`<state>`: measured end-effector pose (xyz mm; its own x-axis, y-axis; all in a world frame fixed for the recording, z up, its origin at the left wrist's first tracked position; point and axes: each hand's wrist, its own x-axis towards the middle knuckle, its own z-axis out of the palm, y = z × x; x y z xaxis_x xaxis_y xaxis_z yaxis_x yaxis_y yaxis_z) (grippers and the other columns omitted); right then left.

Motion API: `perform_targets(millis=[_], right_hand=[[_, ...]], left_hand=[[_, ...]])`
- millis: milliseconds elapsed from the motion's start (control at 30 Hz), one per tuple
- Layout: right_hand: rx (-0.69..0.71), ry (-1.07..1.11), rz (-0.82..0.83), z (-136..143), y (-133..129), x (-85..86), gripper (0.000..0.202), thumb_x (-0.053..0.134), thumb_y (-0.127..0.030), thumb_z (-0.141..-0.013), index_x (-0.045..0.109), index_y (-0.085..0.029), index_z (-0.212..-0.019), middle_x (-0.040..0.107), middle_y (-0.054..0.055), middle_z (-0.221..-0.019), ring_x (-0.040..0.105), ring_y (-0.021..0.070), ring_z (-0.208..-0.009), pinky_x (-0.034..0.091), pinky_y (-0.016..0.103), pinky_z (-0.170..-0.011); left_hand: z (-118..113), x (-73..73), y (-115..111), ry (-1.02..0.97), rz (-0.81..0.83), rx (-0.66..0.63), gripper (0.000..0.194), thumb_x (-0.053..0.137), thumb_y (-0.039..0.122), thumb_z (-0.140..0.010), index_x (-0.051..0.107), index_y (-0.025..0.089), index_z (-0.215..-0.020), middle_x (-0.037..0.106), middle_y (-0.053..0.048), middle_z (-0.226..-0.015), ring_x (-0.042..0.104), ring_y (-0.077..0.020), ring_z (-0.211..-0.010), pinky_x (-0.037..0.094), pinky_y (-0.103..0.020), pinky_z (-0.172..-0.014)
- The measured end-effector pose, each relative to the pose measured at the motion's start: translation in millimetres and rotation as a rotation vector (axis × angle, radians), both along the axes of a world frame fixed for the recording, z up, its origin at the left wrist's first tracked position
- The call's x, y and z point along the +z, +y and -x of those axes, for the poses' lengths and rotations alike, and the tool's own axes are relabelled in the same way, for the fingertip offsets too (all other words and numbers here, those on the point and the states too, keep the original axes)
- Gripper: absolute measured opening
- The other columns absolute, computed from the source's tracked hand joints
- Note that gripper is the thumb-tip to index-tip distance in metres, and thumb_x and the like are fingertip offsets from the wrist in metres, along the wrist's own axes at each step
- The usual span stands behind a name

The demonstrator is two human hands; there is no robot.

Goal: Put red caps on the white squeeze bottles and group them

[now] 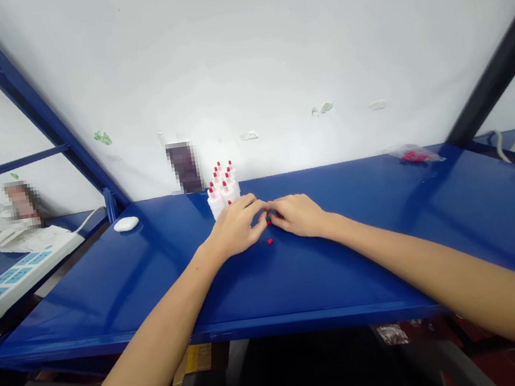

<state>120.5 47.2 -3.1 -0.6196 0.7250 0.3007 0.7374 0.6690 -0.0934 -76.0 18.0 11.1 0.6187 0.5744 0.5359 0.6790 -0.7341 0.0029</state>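
My left hand (241, 224) and my right hand (297, 214) meet at the fingertips over the blue table (345, 270). The fingers of both are pinched together, with a bit of red just below the fingertips; what they grip is too small to make out. One small red cap (270, 241) lies on the table nearer the front edge. Beside and behind my left hand stands a group of several white bottles (217, 204) with red tips, partly hidden by that hand.
At the back right lies a clear bag with red pieces (415, 155). A white oval case (126, 224) rests at the left. A blurred dark rectangle (185, 168) leans on the wall. Blue frame posts rise at left; a power strip (20, 277) is beyond.
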Motion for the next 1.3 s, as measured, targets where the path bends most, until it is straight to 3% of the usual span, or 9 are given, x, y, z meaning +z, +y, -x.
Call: perform_targets(millis=[200, 367, 633, 800, 967, 1167, 1300], right_hand=[[0.009, 0.325, 0.146, -7, 7, -2.6, 0.028, 0.044, -0.021, -0.09, 0.07, -0.02, -0.1, 0.071, 0.001, -0.079, 0.061, 0.0156, -0.068, 0.037, 0.026, -0.066], [0.037, 0.606, 0.304, -12, 9, 3.4, 0.03, 0.043, -0.029, -0.089, 0.07, -0.017, -0.092, 0.058, -0.003, -0.056, 0.055, 0.0148, -0.056, 0.037, 0.026, -0.061], [0.01, 0.596, 0.253, -14, 0, 24.6, 0.033, 0.046, -0.037, -0.09, 0.072, -0.017, -0.088, 0.054, -0.002, -0.054, 0.05, 0.0132, -0.054, 0.033, 0.025, -0.058], [0.126, 0.757, 0.436, -12, 5, 11.3, 0.033, 0.045, -0.039, -0.09, 0.068, -0.016, -0.091, 0.049, -0.005, -0.05, 0.044, 0.0113, -0.045, 0.034, 0.024, -0.05], [0.188, 0.887, 0.685, -6, 8, -1.4, 0.037, 0.032, -0.036, -0.093, 0.063, -0.017, -0.102, 0.056, -0.002, -0.064, 0.044, 0.0099, -0.04, 0.033, 0.024, -0.042], [0.282, 0.811, 0.632, 1, -5, -2.7, 0.03, 0.029, -0.032, -0.093, 0.056, -0.019, -0.088, 0.055, 0.0, -0.071, 0.047, 0.0117, -0.051, 0.039, 0.025, -0.05], [0.277, 0.738, 0.567, 3, -13, -3.5, 0.027, 0.033, -0.028, -0.092, 0.048, -0.023, -0.114, 0.06, -0.002, -0.076, 0.05, 0.0141, -0.054, 0.041, 0.027, -0.055]], left_hand=[[-1, -7.6, 3, 0.097, 0.228, -0.027, 0.029, 0.045, 0.026, -0.098, 0.064, 0.017, -0.119, 0.061, -0.009, -0.103, 0.063, -0.0194, -0.088, 0.05, -0.033, -0.082], [-6, -9.8, 3, 0.092, 0.351, -0.073, 0.034, 0.042, 0.031, -0.101, 0.066, 0.019, -0.12, 0.06, -0.008, -0.101, 0.062, -0.0178, -0.087, 0.05, -0.031, -0.084], [-18, -12.9, 12, 0.048, 0.402, -0.12, 0.029, 0.051, 0.036, -0.098, 0.073, 0.026, -0.114, 0.06, -0.005, -0.094, 0.061, -0.017, -0.086, 0.049, -0.029, -0.081], [-19, -15.3, 14, -0.061, 0.401, -0.131, 0.019, 0.06, 0.028, -0.093, 0.075, 0.019, -0.1, 0.068, -0.006, -0.091, 0.063, -0.016, -0.079, 0.049, -0.027, -0.074], [-25, -13.6, 7, -0.42, 0.346, -0.088, 0.012, 0.067, 0.024, -0.087, 0.074, 0.018, -0.095, 0.073, -0.004, -0.085, 0.061, -0.0127, -0.065, 0.049, -0.026, -0.064], [-34, -10.9, -2, -0.594, 0.368, -0.119, 0.008, 0.071, 0.024, -0.08, 0.071, 0.016, -0.08, 0.067, -0.003, -0.073, 0.058, -0.0116, -0.06, 0.047, -0.024, -0.058], [-34, -10.8, -4, -0.577, 0.461, -0.126, 0.01, 0.065, 0.022, -0.081, 0.07, 0.016, -0.074, 0.062, 0.0, -0.064, 0.052, -0.01, -0.054, 0.044, -0.023, -0.054]])
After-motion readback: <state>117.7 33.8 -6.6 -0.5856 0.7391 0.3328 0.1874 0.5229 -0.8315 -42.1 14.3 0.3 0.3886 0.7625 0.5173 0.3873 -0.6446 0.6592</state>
